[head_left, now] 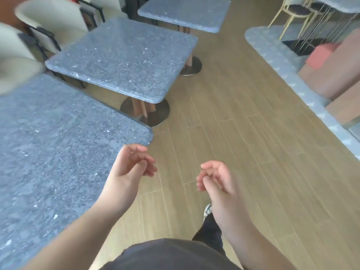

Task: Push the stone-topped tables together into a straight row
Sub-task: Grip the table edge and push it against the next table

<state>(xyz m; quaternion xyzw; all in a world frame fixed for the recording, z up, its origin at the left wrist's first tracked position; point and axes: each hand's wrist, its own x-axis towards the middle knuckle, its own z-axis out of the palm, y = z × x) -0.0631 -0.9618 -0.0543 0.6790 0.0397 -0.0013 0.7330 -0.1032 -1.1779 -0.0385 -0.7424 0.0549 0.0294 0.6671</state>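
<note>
Three grey-blue stone-topped tables stand along the left. The nearest table [58,152] fills the lower left. A gap separates it from the middle table [124,57], which sits turned at an angle on a round metal base. The far table [185,12] stands beyond another gap. My left hand [130,168] hovers just off the nearest table's front right corner, fingers loosely curled, holding nothing. My right hand [216,178] hangs over the floor to the right, fingers also loosely curled and empty. Neither hand touches a table.
Cream chairs [48,18] stand behind the tables at the upper left. A wooden floor aisle [243,133] runs up the middle. A grey patterned floor strip [292,75], pink-brown seating [331,75] and gold-legged chairs [292,14] lie to the right.
</note>
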